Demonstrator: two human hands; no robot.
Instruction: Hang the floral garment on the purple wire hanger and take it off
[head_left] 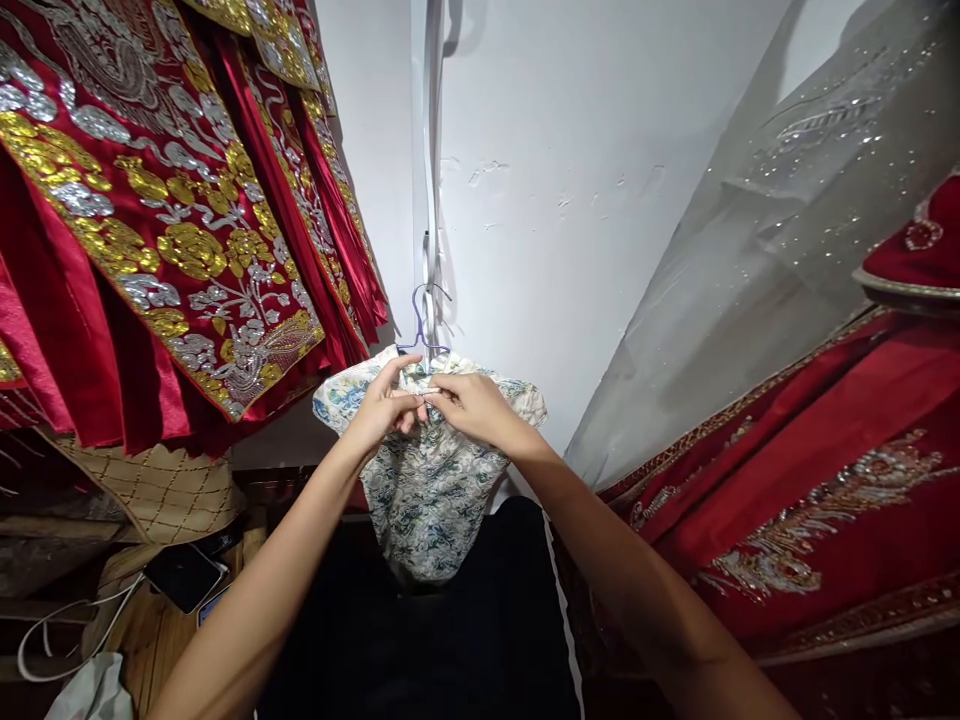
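A short-sleeved floral blouse (427, 500), white with blue and green print, hangs in front of me on a purple wire hanger (420, 325). Both of my hands are at its neckline, close together. My left hand (390, 400) pinches the blouse near the collar, thumb and fingers pressed together and the index finger raised. From the right, my right hand (469, 402) grips a narrow pale edge of the same collar between thumb and fingers. Whatever small fastening may lie between the fingertips is too small to make out.
Red skirts with gold and silver sequins (191, 250) hang at the left. To the right are a sheer glittery veil (697, 270) and red embroidered garments (810, 480). A white pole (424, 130) stands by the wall. A black device (184, 577) and white cable (90, 605) lie lower left.
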